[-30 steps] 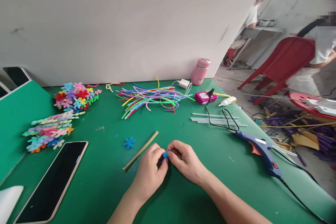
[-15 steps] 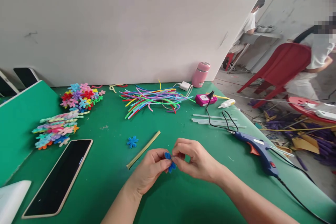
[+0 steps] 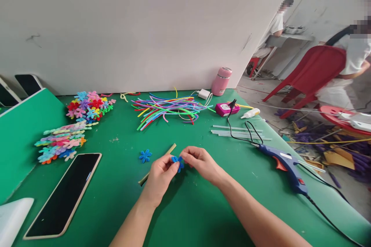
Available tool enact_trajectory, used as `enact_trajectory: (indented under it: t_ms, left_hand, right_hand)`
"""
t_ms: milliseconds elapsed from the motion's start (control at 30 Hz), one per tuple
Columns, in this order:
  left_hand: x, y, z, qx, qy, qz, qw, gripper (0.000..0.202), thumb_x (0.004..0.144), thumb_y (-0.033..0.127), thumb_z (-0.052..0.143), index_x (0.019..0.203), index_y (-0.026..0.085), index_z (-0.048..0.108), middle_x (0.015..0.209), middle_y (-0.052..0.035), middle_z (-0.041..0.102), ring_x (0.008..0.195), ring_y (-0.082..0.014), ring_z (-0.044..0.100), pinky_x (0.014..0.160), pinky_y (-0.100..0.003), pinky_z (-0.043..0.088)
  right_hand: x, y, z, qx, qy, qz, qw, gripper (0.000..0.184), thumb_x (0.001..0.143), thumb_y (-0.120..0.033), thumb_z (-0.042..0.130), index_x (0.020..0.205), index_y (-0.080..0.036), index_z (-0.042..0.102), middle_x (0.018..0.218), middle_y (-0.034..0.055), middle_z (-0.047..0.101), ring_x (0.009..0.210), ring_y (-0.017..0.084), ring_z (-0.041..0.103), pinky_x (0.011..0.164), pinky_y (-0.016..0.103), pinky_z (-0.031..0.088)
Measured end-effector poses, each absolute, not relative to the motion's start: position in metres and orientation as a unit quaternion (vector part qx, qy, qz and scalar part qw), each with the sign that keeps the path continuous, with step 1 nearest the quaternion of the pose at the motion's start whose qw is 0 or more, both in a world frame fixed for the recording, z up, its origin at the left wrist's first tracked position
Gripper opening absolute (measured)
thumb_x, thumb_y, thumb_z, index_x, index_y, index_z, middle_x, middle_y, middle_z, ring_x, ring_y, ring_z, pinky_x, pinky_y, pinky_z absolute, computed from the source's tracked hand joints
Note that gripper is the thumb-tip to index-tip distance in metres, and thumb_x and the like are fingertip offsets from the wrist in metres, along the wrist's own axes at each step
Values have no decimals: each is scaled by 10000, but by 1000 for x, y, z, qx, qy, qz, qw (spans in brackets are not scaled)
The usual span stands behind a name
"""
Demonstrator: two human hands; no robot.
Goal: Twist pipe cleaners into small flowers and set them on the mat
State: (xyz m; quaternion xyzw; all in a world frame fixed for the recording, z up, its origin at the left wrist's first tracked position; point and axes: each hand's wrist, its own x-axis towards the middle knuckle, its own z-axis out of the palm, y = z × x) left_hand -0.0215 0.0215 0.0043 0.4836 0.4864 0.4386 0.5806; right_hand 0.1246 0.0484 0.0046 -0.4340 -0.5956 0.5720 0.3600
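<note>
Between my two hands is a blue pipe-cleaner flower [image 3: 180, 165], held just above the green table. My left hand [image 3: 161, 175] pinches it from the left with thumb and fingers. From the other side, my right hand [image 3: 199, 162] is closed on one of its petals. A second blue pipe-cleaner flower [image 3: 145, 156] lies flat to the left of my hands. The olive-coloured strip [image 3: 171, 149] on the table passes behind my left hand, which hides its middle.
Bright pipe cleaners [image 3: 168, 110] lie heaped at the back, with finished flowers [image 3: 89, 106] to their left. A phone [image 3: 65, 197] rests at left. On the right are a blue glue gun [image 3: 285, 162], clear glue sticks [image 3: 232, 134] and a pink bottle [image 3: 222, 81]. Two people sit beyond.
Both hands have shifted left and slightly away from me with the blue flower. My left hand now covers part of the olive strip. My right fingers have moved to the flower's upper right.
</note>
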Motion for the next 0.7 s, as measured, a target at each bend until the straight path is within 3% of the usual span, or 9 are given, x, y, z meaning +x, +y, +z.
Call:
enact_trajectory:
  t_ms: [133,267,700]
  left_hand:
    - [-22,21,6,367,438,447,688,148,643,272,646,618,144,576,609,12,461,599,-110,388,591,-243,339]
    - [-21,19,8,344,416,427,725,137,640,267,665,652,144,606,611,14,468,609,-105,377,591,-237,322]
    - [-22,18,4,372,416,420,716,110,692,256,647,674,163,592,631,36,399,633,-101,337,603,-220,304]
  right_hand:
    - [131,46,6,-357,-508,670,406,293,707,-407,619,840,-146,600,677,-12,544,599,83,483,579,218,400]
    - [130,41,1,-279,-452,744,404,285,656,-375,682,799,-143,599,693,7,599,635,121,572,662,287,450]
    - [129,37,1,-284,-414,755,422,209,678,-324,678,738,-132,619,661,-11,568,606,78,505,644,224,429]
